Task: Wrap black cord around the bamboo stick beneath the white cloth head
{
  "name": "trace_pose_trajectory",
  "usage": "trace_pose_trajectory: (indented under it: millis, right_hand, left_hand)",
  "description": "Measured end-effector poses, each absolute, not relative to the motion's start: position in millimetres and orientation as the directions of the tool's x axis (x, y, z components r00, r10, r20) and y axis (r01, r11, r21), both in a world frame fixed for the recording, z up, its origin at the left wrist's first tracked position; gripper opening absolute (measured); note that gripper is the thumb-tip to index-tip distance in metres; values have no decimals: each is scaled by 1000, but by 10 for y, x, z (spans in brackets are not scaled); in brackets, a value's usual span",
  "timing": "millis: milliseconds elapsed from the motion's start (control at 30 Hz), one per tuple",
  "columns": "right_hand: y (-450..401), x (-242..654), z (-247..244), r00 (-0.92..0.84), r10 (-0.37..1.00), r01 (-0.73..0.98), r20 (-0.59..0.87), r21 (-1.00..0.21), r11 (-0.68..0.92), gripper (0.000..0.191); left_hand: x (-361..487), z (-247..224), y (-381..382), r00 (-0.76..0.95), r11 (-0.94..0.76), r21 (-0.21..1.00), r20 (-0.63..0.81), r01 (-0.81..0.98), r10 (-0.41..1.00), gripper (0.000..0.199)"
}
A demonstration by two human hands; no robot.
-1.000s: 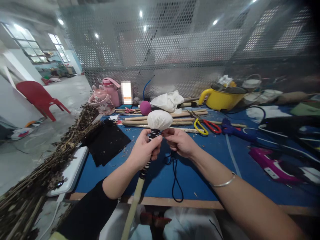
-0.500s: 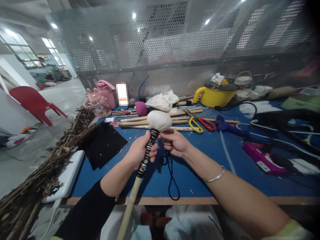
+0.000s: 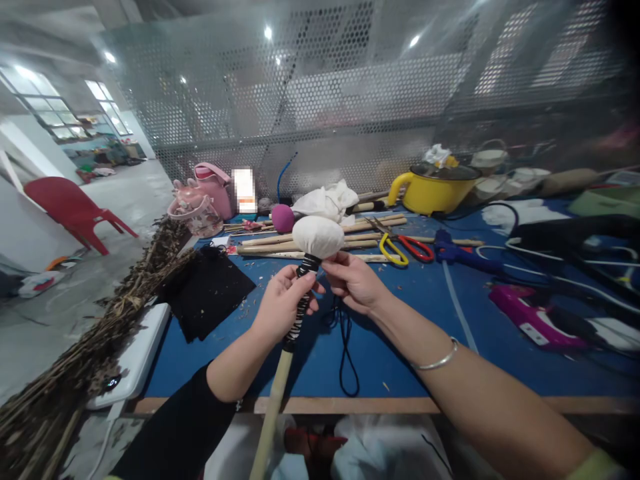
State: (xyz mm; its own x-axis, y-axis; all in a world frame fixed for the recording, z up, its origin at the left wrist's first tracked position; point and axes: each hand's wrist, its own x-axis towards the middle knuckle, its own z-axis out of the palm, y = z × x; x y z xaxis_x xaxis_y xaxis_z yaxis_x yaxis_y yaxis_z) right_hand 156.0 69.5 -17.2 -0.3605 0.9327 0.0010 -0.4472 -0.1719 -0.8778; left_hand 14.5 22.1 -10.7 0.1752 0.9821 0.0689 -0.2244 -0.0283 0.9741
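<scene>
Your left hand (image 3: 285, 300) has its fingers clamped around the black-wrapped neck of the stick (image 3: 275, 407), which slants over the near edge of the table (image 3: 410, 353), white cloth bundle (image 3: 318, 237) uppermost. Your right hand (image 3: 354, 283) pinches its fingertips together beside the neck; black cord (image 3: 356, 380) hangs below, its grip unclear.

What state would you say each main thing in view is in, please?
Left hand, closed around the tilted stick.
Right hand, pinching the black cord, which has a loose loop.
White cloth head, bound at neck.
Scissors, handles spread.
Black cloth, spread flat.
White power bank, display lit, cable attached.
Yellow pot, upright.
Red chair, upright.
</scene>
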Motion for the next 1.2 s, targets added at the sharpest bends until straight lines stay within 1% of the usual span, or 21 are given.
trace_pose_trajectory:
  millis: [100,267,367,433,467,500,567,600,667,733,800,867,967,1200]
  right_hand:
    - [698,1568,-167,-375,927,-436,20,-886,-157,29]
    - [656,1569,-140,-468,884,-447,4,-864,-233,31]
    - [641,1582,-133,-540,842,-419,-1,-867,-270,31]
    - [645,1585,-144,-537,844,-410,-4,-873,-265,31]
    - [649,1580,-154,-519,855,-410,-10,-875,-258,31]
    - [655,1571,-166,-499,867,-408,-20,-877,-255,30]
    - [664,1541,-188,-464,885,-399,-41,-882,-250,30]
    - [667,1522,-196,-454,890,-393,-45,-886,-245,29]
    - [668,1490,-202,-436,899,-379,-37,-899,-221,29]
    - [669,1479,-195,-413,911,-355,-7,-920,-168,29]
    - [676,1502,-182,-391,920,-325,29,-939,-109,28]
    - [689,1551,-165,-394,918,-293,45,-953,-79,28]
    - [700,1629,-127,-425,905,-288,33,-952,-100,28]
    - [669,1667,-44,-415,909,-388,29,-910,-148,26]
  left_hand:
    - [146,-96,218,230,-19,969,77,-246,970,23]
    - [150,-69,188,270,34,961,42,-273,962,32]
    - [134,-84,200,371,125,942,0,-312,929,38]
    - [131,-110,219,453,221,921,-55,-322,890,41]
    - [135,-124,229,461,261,914,-95,-312,882,43]
    - [143,-136,236,433,280,914,-134,-293,891,43]
    - [170,-153,240,271,236,939,-166,-251,948,42]
    - [185,-156,238,169,174,959,-138,-223,976,42]
    - [206,-154,229,6,19,989,-18,-146,1000,50]
    - [206,-143,221,-68,-95,993,91,-69,994,50]
    - [186,-127,218,-96,-145,989,142,-24,985,44]
    - [156,-107,219,-109,-156,988,153,-15,982,42]
    - [125,-84,220,-105,-143,989,139,-33,985,41]
    - [129,-90,213,-76,-135,988,129,-73,989,41]
